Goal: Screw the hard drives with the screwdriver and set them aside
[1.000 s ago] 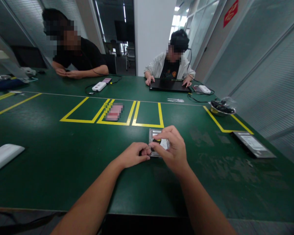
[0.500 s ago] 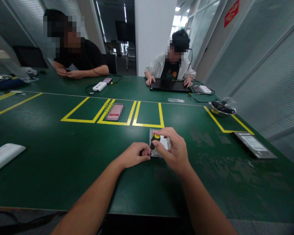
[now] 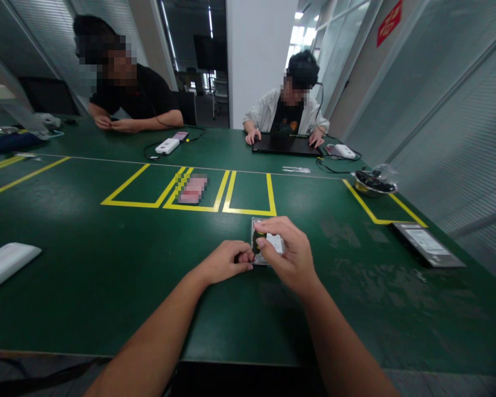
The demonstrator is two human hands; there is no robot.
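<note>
A small silver hard drive [image 3: 276, 242] with a white label lies flat on the table in front of me. My right hand [image 3: 291, 251] is closed around the handle of a short black-and-yellow screwdriver [image 3: 258, 241], which stands nearly upright over the drive's left side. Its tip is hidden behind my fingers. At the near left corner of the drive, my left hand [image 3: 231, 260] has its fingers curled against the edge, gripping it close to the screwdriver's lower end.
A larger drive-like box [image 3: 427, 244] with a label lies right, below a bowl of black parts [image 3: 374, 182]. A white device [image 3: 10, 264] is at left. Yellow tape [image 3: 250, 211] marks the table. Across sit two people, one touching a black laptop-like panel [image 3: 287, 145].
My right fingers have shifted over the top of the screwdriver handle, covering most of its yellow end. My left hand and the drive stay in place.
</note>
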